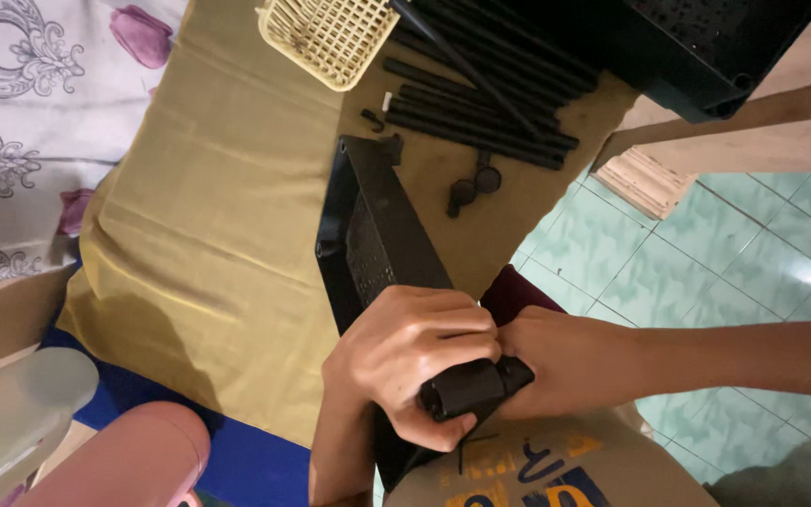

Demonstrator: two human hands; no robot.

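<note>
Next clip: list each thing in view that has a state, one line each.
Left hand: closed around the black tube.
Right hand: gripping the tube's other end.
Black tube: held at the black tray's corner.
Black tray: tilted on edge.
Loose tubes: lying piled.
Yellow basket: tilted.

Two bare hands, the left hand (405,361) and the right hand (565,361). One short black plastic tube (466,387) between them. One black perforated plastic tray (373,239). One cream plastic lattice basket (326,36), far. One bundle of long black tubes (481,103) (overlapping, uncountable). Two small round black caps (476,186).
</note>
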